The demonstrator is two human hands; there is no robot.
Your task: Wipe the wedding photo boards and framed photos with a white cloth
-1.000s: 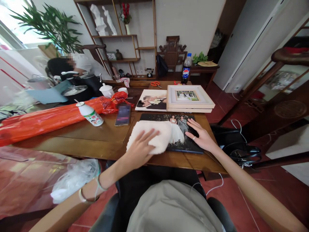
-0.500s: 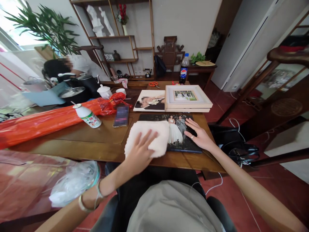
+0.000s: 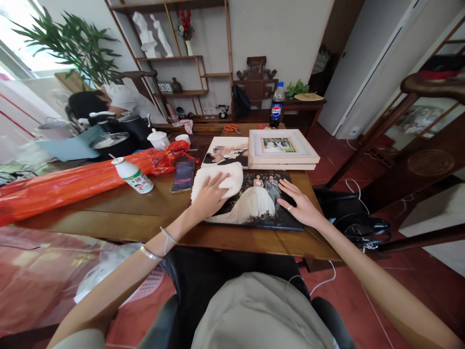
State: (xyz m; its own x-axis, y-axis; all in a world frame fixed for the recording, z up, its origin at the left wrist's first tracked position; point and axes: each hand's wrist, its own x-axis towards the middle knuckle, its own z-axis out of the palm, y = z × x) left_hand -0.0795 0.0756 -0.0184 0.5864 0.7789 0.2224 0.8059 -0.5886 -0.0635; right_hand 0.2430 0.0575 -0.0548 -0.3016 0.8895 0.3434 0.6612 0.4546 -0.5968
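Note:
A wedding photo panel (image 3: 250,206) of a couple against dark leaves lies flat at the table's front. My left hand (image 3: 208,196) rests palm down, fingers spread, on a fluffy white cloth (image 3: 232,177), which covers the panel's upper left part. On the panel's right side my right hand (image 3: 300,201) lies open, fingers stretched out and a ring on one of them. Behind the panel are a second photo print (image 3: 232,152) and, to its right, a pale frame (image 3: 308,152) with a small photo in it.
Left of the panel are a phone (image 3: 182,174), a white drink bottle (image 3: 134,177) with a straw and a long red plastic-wrapped bundle (image 3: 72,182). Orange-handled scissors (image 3: 232,128) and a cola bottle (image 3: 276,106) stand farther back. Another person's dark-haired head (image 3: 87,104) shows at left.
My left hand and the cloth have moved up and left over the panel, uncovering more of the white dress. My right hand has stayed in place.

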